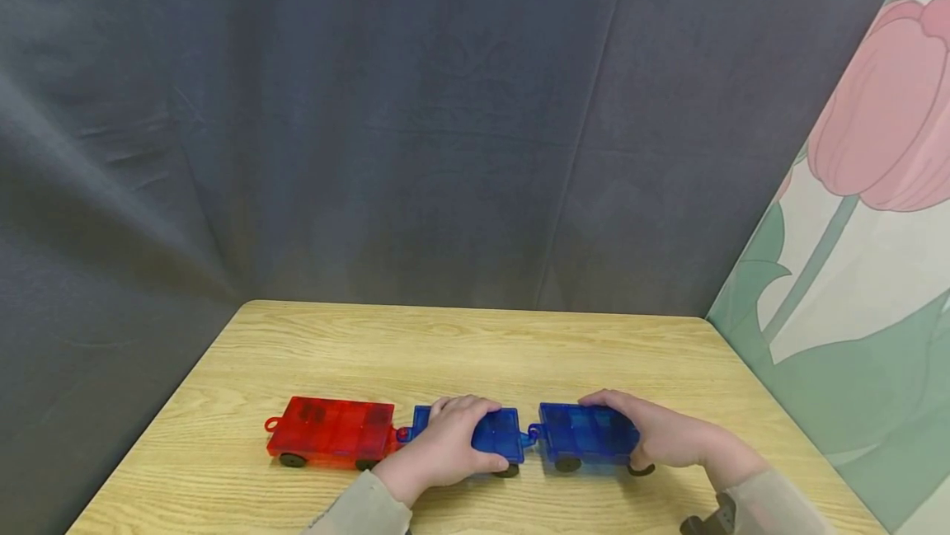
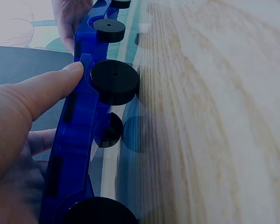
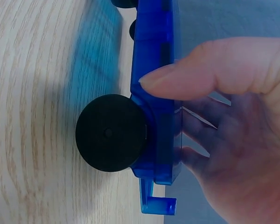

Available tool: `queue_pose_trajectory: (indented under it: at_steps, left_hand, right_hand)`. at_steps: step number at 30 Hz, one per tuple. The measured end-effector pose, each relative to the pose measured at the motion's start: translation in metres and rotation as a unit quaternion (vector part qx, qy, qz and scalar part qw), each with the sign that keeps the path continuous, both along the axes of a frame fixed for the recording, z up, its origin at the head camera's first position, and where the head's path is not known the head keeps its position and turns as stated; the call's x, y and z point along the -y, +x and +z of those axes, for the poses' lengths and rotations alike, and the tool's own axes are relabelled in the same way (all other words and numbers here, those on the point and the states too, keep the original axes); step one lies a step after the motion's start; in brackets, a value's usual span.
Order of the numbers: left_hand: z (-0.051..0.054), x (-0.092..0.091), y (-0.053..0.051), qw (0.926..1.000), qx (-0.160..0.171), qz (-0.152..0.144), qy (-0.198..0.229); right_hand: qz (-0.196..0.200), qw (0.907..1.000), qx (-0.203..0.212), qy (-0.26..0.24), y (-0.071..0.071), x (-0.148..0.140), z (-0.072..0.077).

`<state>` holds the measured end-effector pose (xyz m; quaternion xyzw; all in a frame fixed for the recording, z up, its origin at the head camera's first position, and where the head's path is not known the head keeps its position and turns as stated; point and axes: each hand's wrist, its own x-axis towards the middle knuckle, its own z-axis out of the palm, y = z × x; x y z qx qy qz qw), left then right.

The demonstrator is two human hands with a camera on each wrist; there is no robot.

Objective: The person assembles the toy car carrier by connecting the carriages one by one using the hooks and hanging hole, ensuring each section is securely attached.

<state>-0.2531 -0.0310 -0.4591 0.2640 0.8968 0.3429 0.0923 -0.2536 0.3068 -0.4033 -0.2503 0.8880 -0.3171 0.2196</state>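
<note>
Three see-through toy train cars with black wheels stand in a row on the wooden table: a red car (image 1: pixel 337 424) at left, then a middle blue car (image 1: pixel 506 432), then a right blue car (image 1: pixel 579 428). My left hand (image 1: pixel 449 444) grips the middle one, thumb on its near side and fingers over the far side. With thumb and fingers, my right hand (image 1: pixel 660 432) holds the rear part of the right blue car; its end hook (image 3: pixel 158 204) sticks out free in the right wrist view. Between the blue cars the couplings (image 1: pixel 530 434) meet; whether they are hooked I cannot tell.
The light wooden table (image 1: pixel 475 354) reaches back to a dark grey cloth (image 1: pixel 445 147). A wall with a painted tulip (image 1: pixel 883 106) borders the right side. The red car's ring (image 1: pixel 272 424) points left.
</note>
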Motion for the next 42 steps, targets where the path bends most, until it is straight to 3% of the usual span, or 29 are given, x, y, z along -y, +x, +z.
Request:
queue_pose_trajectory:
  at_steps: [10,30,42]
  left_hand:
    - [0.005,0.001,0.003,0.9999,0.007,-0.002,0.011]
    - [0.002,0.000,0.001,1.0000,0.002,0.000,0.002]
    - [0.001,0.000,0.001,1.0000,0.002,0.000,0.005]
  right_hand:
    - [0.027,0.9995,-0.015,0.000,-0.004,-0.002,-0.006]
    - [0.015,0.9991,-0.027,0.030,-0.003,0.003,-0.008]
    - [0.030,0.9976,-0.043,0.046,-0.002,0.002,-0.010]
